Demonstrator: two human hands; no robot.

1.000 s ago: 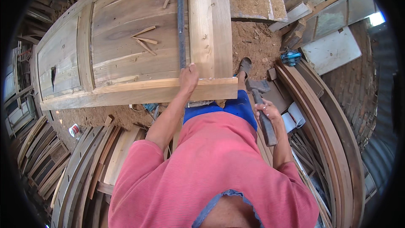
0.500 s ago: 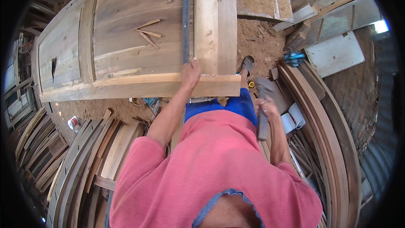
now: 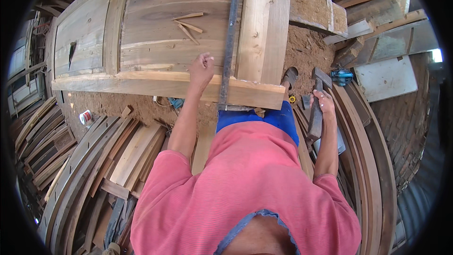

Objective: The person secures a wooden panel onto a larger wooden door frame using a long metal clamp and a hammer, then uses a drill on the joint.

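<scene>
A wooden panelled door point(image 3: 155, 38) lies flat ahead of me, its near edge by my waist. My left hand point(image 3: 202, 69) hovers over the near rail, fingers loosely bent and nothing visible in them. Just right of that hand, a long dark metal bar point(image 3: 230, 33) runs across the door and over its near edge. A hammer point(image 3: 315, 122) is gripped in my right hand point(image 3: 322, 101), out to the right of the door, head pointing away from me. Several thin wooden wedges point(image 3: 190, 15) lie on the door panel.
Stacked timber point(image 3: 137, 153) fills the near left, and long curved boards point(image 3: 363, 146) stand at the right. A teal power tool point(image 3: 341, 76), yellow tape measure point(image 3: 292, 99) and white tub point(image 3: 85, 116) lie around. A wooden block point(image 3: 316, 12) sits beyond the door's right side.
My left hand has let go of the spot by the bar and rail and shifted left, uncovering the bar's near end. My right hand has moved the hammer outward to the right.
</scene>
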